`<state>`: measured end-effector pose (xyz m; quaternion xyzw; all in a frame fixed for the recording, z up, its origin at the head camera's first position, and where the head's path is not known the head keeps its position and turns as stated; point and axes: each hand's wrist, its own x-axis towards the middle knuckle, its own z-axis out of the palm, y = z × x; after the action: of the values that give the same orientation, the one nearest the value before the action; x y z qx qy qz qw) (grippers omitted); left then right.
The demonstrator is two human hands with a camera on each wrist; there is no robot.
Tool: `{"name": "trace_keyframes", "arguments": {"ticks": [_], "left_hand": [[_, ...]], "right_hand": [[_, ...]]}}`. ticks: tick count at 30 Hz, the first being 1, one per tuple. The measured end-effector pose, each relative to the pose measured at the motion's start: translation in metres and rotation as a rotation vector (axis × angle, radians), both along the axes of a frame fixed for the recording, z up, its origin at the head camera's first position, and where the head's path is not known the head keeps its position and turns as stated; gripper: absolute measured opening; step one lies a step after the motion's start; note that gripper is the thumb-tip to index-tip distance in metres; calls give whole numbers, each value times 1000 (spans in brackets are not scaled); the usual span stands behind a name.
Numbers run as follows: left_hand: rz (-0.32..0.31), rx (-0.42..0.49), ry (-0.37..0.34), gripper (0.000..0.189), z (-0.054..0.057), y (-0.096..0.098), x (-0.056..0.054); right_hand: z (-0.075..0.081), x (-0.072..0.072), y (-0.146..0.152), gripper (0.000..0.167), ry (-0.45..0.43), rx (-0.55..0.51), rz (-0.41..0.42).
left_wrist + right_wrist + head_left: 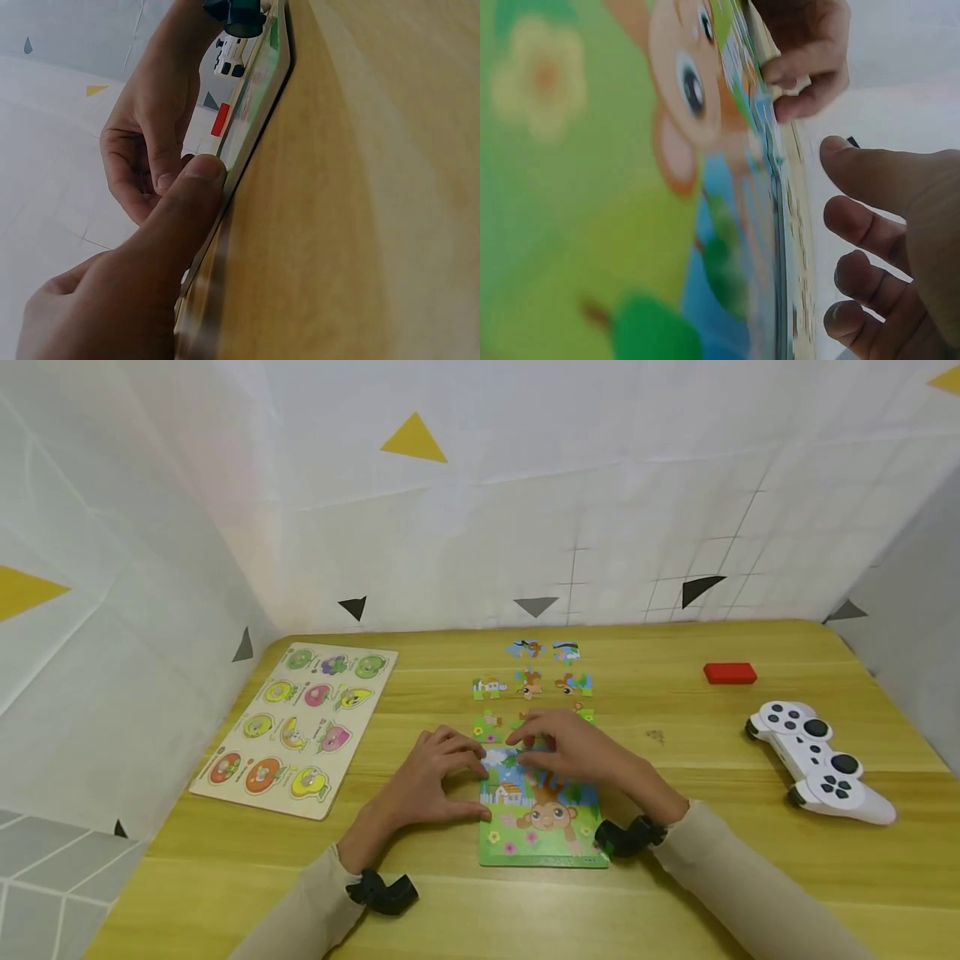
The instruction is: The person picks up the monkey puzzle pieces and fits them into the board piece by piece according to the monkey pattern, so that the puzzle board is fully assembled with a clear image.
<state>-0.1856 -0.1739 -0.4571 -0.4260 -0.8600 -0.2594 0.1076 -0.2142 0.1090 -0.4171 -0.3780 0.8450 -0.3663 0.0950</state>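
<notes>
A puzzle board (540, 847) with a monkey, a house and flowers lies flat on the table. My left hand (438, 781) is at its left side, fingers and thumb spread along the edge. In the left wrist view the thumb (199, 172) touches the board's rim. Over the board's upper part is my right hand (573, 747), fingers loosely bent. The right wrist view shows its thumb (855, 161) apart from the fingers, with nothing between them. Loose puzzle pieces (528, 685) lie in rows just beyond the board, the nearest row partly hidden by the right hand.
On the left lies a wooden fruit puzzle board (296, 710). A red block (730, 673) and a white game controller (817, 760) are on the right of the wooden table (420, 902). Pale cloth walls (480, 543) stand behind and beside it.
</notes>
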Motion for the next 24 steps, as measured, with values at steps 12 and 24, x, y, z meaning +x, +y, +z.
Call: {"name": "trace_keyframes", "arguments": {"ticks": [12,24], "left_hand": [[0,5,-9,43,0,0,0],[5,2,-23,43,-1,0,2]], "right_hand": [[-2,-28,22,20,175,-157,-98],[3,-52,35,18,172,-183,-226]]}}
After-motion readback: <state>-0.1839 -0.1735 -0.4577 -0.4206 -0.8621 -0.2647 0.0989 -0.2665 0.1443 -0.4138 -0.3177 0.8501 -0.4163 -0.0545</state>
